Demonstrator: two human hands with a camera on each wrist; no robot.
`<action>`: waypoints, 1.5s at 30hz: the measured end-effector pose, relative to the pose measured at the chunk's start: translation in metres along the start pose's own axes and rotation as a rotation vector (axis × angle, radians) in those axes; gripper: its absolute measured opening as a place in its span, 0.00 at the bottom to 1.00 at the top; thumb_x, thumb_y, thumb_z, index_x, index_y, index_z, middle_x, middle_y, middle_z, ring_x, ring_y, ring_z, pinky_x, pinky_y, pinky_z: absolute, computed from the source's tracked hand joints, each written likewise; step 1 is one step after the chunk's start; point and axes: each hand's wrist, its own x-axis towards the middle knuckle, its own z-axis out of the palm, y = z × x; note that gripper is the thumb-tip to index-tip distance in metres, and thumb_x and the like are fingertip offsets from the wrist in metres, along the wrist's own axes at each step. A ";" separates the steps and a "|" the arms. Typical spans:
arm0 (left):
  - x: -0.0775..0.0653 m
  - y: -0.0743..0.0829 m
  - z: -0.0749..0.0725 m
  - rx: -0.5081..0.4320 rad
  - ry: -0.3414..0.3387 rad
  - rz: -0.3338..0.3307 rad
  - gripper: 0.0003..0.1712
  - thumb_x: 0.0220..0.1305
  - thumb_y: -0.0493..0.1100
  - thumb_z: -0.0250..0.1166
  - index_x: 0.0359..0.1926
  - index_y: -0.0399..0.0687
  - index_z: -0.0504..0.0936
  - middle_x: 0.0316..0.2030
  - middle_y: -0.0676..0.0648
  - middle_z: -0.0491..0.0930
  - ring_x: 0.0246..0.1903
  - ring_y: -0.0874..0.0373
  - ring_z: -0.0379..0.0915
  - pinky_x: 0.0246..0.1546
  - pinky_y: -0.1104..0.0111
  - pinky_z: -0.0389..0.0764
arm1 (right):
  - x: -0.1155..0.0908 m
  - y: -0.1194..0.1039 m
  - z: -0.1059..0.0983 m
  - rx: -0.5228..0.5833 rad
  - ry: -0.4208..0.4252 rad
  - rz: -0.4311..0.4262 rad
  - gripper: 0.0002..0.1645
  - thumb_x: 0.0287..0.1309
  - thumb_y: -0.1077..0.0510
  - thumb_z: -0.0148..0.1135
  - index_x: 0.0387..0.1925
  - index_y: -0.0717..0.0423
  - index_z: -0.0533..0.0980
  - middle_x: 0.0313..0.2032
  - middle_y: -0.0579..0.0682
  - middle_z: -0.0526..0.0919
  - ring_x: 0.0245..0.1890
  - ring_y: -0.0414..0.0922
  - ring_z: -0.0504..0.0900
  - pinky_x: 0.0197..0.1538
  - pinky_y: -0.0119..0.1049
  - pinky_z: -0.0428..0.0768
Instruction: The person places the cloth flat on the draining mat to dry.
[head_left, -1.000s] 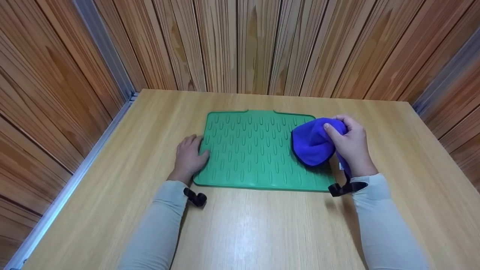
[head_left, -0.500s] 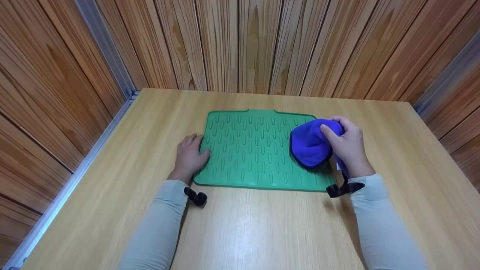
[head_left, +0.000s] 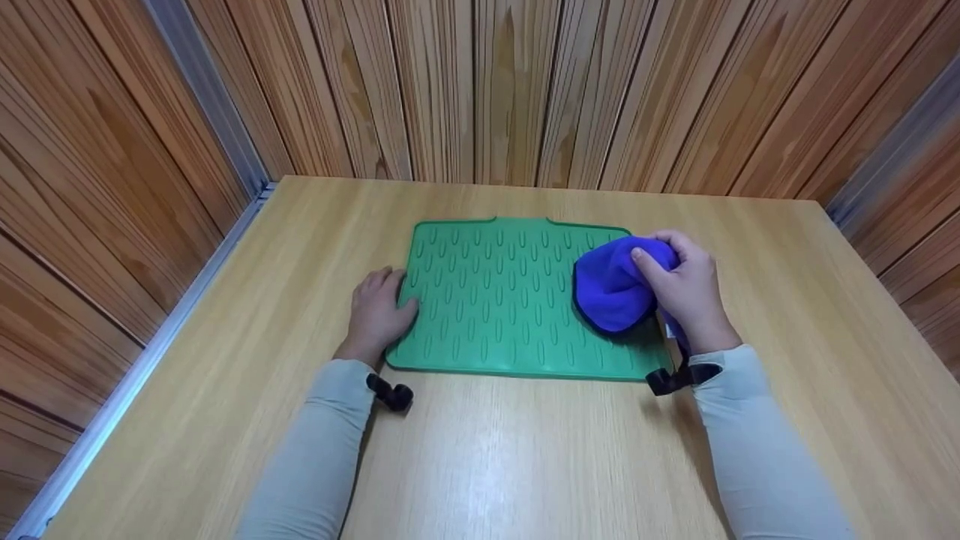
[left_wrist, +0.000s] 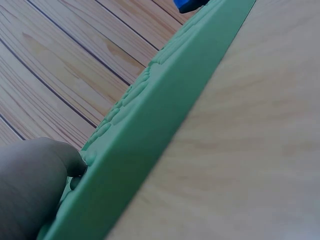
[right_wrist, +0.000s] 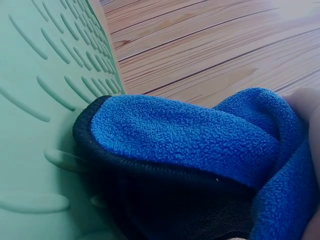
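The left hand point(head_left: 376, 313) rests at the left edge of the green mat point(head_left: 495, 300), its grip relaxed, thumb over the rim. The mat lies flat, the wooden surface point(head_left: 487, 450) extending past its near edge. Over its right part, the blue cloth point(head_left: 613, 291) hides that edge; the right hand point(head_left: 690, 291) pinches it, some fingertips hidden behind the folds.

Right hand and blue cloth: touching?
Touching. The head view shows it: the right hand pinches the blue cloth, which bunches up in its grip.
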 end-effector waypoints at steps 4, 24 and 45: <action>0.000 0.000 0.000 0.004 -0.006 -0.001 0.35 0.71 0.50 0.56 0.74 0.41 0.64 0.74 0.35 0.57 0.75 0.39 0.46 0.75 0.49 0.41 | -0.001 -0.001 0.003 0.004 -0.019 0.006 0.25 0.65 0.44 0.66 0.52 0.59 0.78 0.50 0.55 0.83 0.49 0.48 0.78 0.54 0.45 0.76; -0.001 0.000 0.000 -0.014 0.010 0.022 0.35 0.70 0.48 0.56 0.73 0.39 0.65 0.73 0.34 0.58 0.74 0.38 0.47 0.74 0.47 0.43 | -0.002 -0.001 0.010 -0.003 -0.036 -0.017 0.24 0.66 0.45 0.66 0.52 0.60 0.78 0.51 0.57 0.83 0.50 0.51 0.80 0.55 0.51 0.77; 0.000 0.000 0.000 -0.001 0.005 0.016 0.35 0.70 0.49 0.56 0.74 0.40 0.64 0.74 0.34 0.58 0.75 0.38 0.47 0.74 0.48 0.42 | -0.002 0.001 0.017 -0.005 -0.048 -0.030 0.21 0.66 0.47 0.66 0.50 0.60 0.79 0.50 0.56 0.84 0.47 0.50 0.80 0.51 0.43 0.77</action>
